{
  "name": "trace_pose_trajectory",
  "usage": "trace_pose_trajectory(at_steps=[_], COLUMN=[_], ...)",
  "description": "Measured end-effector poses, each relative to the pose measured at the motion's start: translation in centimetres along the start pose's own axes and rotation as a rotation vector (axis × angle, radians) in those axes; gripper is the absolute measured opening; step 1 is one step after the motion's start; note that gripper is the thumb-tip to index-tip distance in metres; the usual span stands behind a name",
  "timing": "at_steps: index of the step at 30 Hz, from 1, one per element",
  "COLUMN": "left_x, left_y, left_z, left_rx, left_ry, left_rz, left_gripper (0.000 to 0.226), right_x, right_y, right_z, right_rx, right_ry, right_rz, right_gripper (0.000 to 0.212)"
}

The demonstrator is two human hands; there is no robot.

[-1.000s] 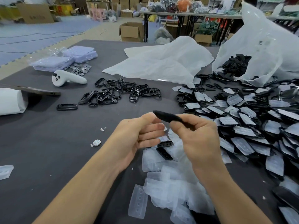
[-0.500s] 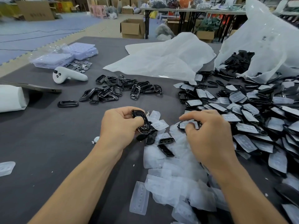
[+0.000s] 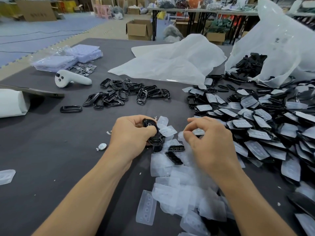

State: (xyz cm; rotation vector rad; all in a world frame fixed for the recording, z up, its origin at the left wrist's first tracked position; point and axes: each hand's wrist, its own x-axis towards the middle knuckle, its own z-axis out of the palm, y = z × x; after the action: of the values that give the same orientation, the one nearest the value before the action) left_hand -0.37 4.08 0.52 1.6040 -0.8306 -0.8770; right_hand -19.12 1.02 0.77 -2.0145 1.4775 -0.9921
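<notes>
A: While both hands sit mid-frame, what's under them?
B: Dark grey table (image 3: 51, 159), fills most of the view. Far right on it is a big white plastic bag (image 3: 281, 48), mouth open, black parts inside. A flat white bag (image 3: 170, 65) lies just left of it.
A: Any text?
B: The only print I see is on a cardboard box (image 3: 36, 11) on the floor, far left. Dark lettering, too blurred to read.
A: Piles?
B: Pile of black shells (image 3: 264, 130), right side, many with clear pads on top, running back to the big bag's mouth. Heap of loose clear pads (image 3: 187, 193) at the near edge, between the forearms. Cluster of black frames (image 3: 127, 94) beyond the hands, centre-left. Purple packs (image 3: 68, 60) far left, with the white controller (image 3: 71, 80) just in front and loose coin cells (image 3: 86, 68) beside both.
A: Hands?
B: Left hand (image 3: 131, 135) has its fingers curled round a black frame (image 3: 153, 132), gripped on edge, low over the cloth at the far end of the pad heap. Right hand (image 3: 209, 142) is just beside it, apart. Thumb and forefinger pinch a clear pad (image 3: 198, 132), the other fingers loosely curled. There's something dark under that pad, can't tell what.
A: Smallest?
B: Single coin cell (image 3: 102, 146), flat on the cloth, just left of the left wrist.
</notes>
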Motion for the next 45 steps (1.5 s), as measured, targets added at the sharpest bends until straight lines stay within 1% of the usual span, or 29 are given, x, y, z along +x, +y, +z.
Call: trace_pose_trajectory(at_steps=[2, 4, 6, 9, 12, 15, 18, 21, 24, 26, 30, 32, 34, 36, 39, 41, 45], left_x=[-0.1, -0.3, -0.5, -0.8, -0.9, -0.9, -0.8, -0.8, -1.0, -1.1, -1.7, -1.9, -2.0, -2.2, -2.4, -2.4, -2.6], left_y=[0.2, 0.3, 0.3, 0.2, 0.1, -0.1, -0.3, -0.3, 0.0, 0.2, 0.5, 0.6, 0.6, 0.6, 0.7, 0.7, 0.7], left_z=[0.0, 0.1, 0.2, 0.5, 0.8, 0.9, 0.8, 0.8, 0.7, 0.7, 0.8, 0.9, 1.0, 1.0, 1.1, 1.0, 1.1], left_rx=[-0.009, -0.008, -0.008, -0.027, -0.063, -0.074, -0.048, -0.038, -0.046, -0.046, -0.071, -0.082, -0.086, -0.106, -0.147, -0.154, -0.17], left_ry=[-0.021, -0.048, -0.073, -0.144, -0.204, -0.18, -0.107, -0.068, -0.05, -0.072, -0.182, -0.227, -0.259, -0.291, -0.332, -0.351, -0.362], left_rz=[-0.003, 0.003, 0.021, 0.048, 0.061, 0.05, 0.043, 0.06, 0.089, 0.1, 0.101, 0.105, 0.113, 0.111, 0.106, 0.104, 0.1], left_gripper=[0.031, 0.034, 0.037, 0.042, 0.045, 0.042, 0.028, 0.017, 0.014, 0.014, 0.016, 0.014, 0.018, 0.022, 0.014, 0.014, 0.022], right_x=[0.3, 0.7, 0.7, 0.5, 0.4, 0.4, 0.4, 0.4, 0.3, 0.2, 0.0, -0.1, -0.2, -0.4, -0.7, -0.8, -0.7], right_y=[0.0, -0.3, -0.7, -1.1, -1.3, -1.2, -1.3, -1.5, -1.6, -1.7, -1.9, -2.0, -1.9, -1.8, -1.6, -1.6, -1.6], right_z=[-0.1, 0.0, 0.2, 0.4, 0.4, 0.5, 0.5, 0.6, 0.4, 0.3, 0.4, 0.5, 0.8, 1.1, 1.3, 1.4, 1.4], right_rx=[0.189, 0.437, 0.637, 0.81, 0.889, 0.899, 0.86, 0.843, 0.855, 0.859, 0.837, 0.801, 0.711, 0.602, 0.487, 0.438, 0.394], right_ry=[0.04, 0.062, 0.058, -0.033, -0.109, -0.161, -0.17, -0.164, -0.174, -0.176, -0.163, -0.14, -0.085, -0.013, 0.085, 0.124, 0.164], right_rz=[0.046, 0.12, 0.191, 0.239, 0.271, 0.24, 0.226, 0.237, 0.231, 0.203, 0.158, 0.145, 0.125, 0.106, 0.063, 0.038, 0.06], right_gripper=[0.021, 0.02, 0.023, 0.024, 0.028, 0.021, 0.02, 0.014, 0.018, 0.02, 0.016, 0.019, 0.021, 0.017, 0.014, 0.014, 0.02])
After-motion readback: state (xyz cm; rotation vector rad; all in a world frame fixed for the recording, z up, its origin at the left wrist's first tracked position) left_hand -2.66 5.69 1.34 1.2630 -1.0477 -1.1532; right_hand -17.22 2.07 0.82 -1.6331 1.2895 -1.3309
